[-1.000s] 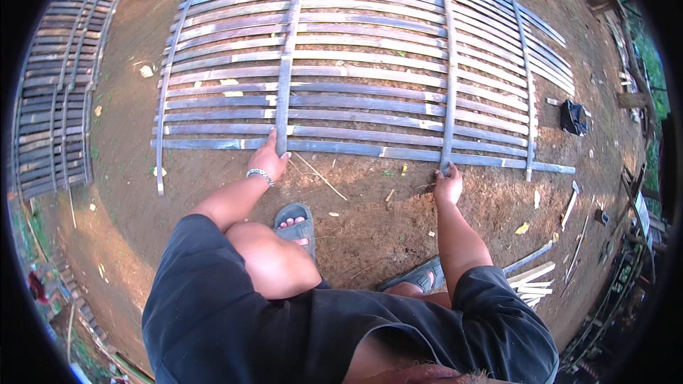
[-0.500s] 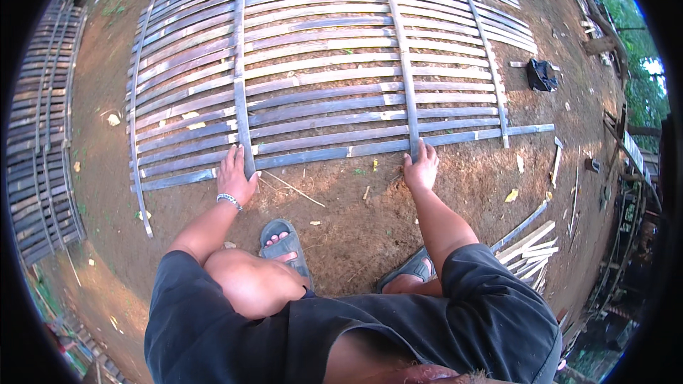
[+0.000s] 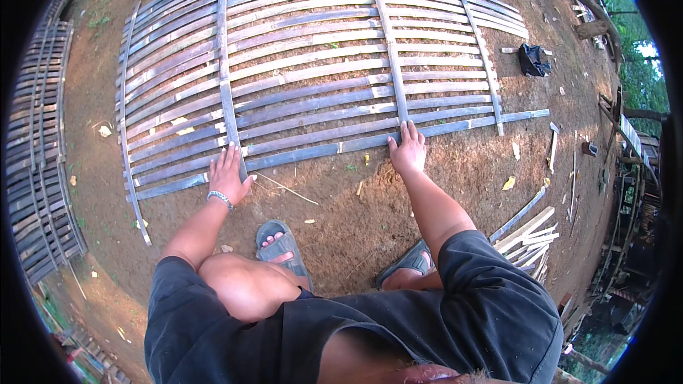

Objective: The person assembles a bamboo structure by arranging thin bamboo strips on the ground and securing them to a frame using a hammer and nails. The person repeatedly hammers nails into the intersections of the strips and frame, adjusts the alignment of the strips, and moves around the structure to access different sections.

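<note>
Both hands, left hand (image 3: 229, 175) and right hand (image 3: 408, 149), lie spread flat, gripping nothing, on the nearest slat (image 3: 320, 151) of the bamboo lattice panel (image 3: 313, 64) filling the frame's upper half; even pressure beside each cross strip (image 3: 229, 99) would likely seat it squarely.

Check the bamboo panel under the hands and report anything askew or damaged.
Nothing looks broken. The bamboo panel lies flat on the dirt; its slat ends are uneven, the nearest slat jutting right. Left hand and right hand rest on the near edge.
</note>
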`<move>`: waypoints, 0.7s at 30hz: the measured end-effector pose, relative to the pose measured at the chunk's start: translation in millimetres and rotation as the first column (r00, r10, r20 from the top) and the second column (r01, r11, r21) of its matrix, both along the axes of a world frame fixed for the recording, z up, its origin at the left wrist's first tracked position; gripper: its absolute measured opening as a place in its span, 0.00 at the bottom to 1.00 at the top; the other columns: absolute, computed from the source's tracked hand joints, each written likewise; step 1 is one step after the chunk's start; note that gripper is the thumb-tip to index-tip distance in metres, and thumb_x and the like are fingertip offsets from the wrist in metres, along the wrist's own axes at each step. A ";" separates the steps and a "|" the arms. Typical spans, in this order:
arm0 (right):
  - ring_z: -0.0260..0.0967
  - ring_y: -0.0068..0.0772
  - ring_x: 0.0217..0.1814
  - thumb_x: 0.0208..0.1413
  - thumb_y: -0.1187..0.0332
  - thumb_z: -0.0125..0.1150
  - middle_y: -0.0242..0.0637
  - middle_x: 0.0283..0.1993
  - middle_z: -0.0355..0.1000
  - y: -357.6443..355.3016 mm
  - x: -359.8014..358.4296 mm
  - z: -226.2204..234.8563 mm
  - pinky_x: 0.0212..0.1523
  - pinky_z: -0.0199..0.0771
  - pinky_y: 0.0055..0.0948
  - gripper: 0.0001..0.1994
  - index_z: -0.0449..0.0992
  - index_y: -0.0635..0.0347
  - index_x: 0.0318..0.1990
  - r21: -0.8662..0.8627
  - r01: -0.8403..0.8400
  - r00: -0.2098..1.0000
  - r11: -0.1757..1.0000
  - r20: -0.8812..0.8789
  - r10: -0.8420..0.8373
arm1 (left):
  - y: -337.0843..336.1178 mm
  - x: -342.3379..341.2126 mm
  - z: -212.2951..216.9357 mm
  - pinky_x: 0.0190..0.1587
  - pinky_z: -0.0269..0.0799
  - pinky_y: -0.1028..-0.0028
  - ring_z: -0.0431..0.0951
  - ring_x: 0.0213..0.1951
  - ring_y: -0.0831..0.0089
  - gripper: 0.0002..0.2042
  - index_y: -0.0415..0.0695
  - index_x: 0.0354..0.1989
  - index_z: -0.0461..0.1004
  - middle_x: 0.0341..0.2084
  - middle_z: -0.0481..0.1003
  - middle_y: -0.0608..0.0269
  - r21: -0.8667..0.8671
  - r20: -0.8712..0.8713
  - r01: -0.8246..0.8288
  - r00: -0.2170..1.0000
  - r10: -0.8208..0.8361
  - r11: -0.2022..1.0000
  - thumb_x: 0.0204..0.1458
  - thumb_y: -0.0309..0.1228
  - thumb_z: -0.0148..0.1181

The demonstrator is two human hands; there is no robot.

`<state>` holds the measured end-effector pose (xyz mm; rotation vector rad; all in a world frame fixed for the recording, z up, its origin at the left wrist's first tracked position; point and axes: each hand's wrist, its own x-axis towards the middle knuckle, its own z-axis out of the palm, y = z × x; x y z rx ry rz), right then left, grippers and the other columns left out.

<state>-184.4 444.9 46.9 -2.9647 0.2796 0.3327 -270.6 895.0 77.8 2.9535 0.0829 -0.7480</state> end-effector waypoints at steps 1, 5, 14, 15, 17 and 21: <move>0.49 0.45 0.74 0.60 0.50 0.55 0.34 0.75 0.52 0.6 0.4 0.8 0.71 0.53 0.43 0.32 0.61 0.54 0.69 0.007 0.003 1.000 1.000 -0.001 -0.003 | 0.2 1.3 1.7 0.73 0.41 0.53 0.47 0.73 0.58 0.44 0.42 0.73 0.48 0.74 0.45 0.58 0.003 -0.009 -0.002 1.000 0.002 1.000 0.52 0.50 0.60; 0.49 0.42 0.74 0.61 0.49 0.53 0.32 0.76 0.51 -1.4 5.7 1.7 0.71 0.52 0.42 0.32 0.63 0.56 0.68 -0.018 -0.021 1.000 1.000 -0.014 0.021 | -0.4 2.8 -0.8 0.73 0.41 0.53 0.48 0.73 0.58 0.43 0.42 0.73 0.48 0.74 0.46 0.59 -0.001 -0.007 0.002 1.000 -0.002 1.000 0.52 0.50 0.60; 0.48 0.37 0.75 0.62 0.48 0.51 0.28 0.77 0.48 1.1 17.6 23.9 0.71 0.53 0.40 0.32 0.60 0.55 0.70 -0.126 -0.130 0.974 0.983 -0.203 0.103 | 1.0 3.9 -3.6 0.73 0.41 0.54 0.49 0.73 0.58 0.41 0.42 0.72 0.52 0.74 0.48 0.59 -0.006 0.012 -0.003 1.000 0.003 1.000 0.53 0.49 0.59; 0.48 0.37 0.76 0.62 0.49 0.51 0.28 0.77 0.48 1.0 19.1 26.9 0.71 0.53 0.40 0.32 0.59 0.55 0.70 -0.130 -0.143 0.969 0.981 -0.222 0.111 | 1.1 4.2 -3.6 0.73 0.41 0.54 0.49 0.73 0.59 0.41 0.43 0.72 0.52 0.74 0.48 0.59 -0.007 0.009 -0.005 1.000 0.005 1.000 0.54 0.49 0.59; 0.48 0.37 0.76 0.62 0.49 0.51 0.28 0.77 0.48 0.5 21.0 28.5 0.71 0.53 0.41 0.32 0.59 0.54 0.70 -0.133 -0.154 0.961 0.979 -0.250 0.117 | 1.0 4.8 -3.6 0.73 0.41 0.54 0.49 0.73 0.59 0.40 0.43 0.72 0.52 0.73 0.48 0.59 -0.009 0.006 -0.008 1.000 0.008 1.000 0.54 0.49 0.59; 0.48 0.37 0.76 0.62 0.49 0.51 0.28 0.77 0.47 1.9 23.1 27.6 0.71 0.54 0.41 0.33 0.58 0.54 0.71 -0.137 -0.142 0.958 0.980 -0.270 0.101 | 0.2 6.1 -1.8 0.73 0.41 0.54 0.49 0.73 0.60 0.40 0.43 0.72 0.51 0.73 0.49 0.59 -0.008 0.001 -0.008 1.000 0.008 1.000 0.54 0.48 0.59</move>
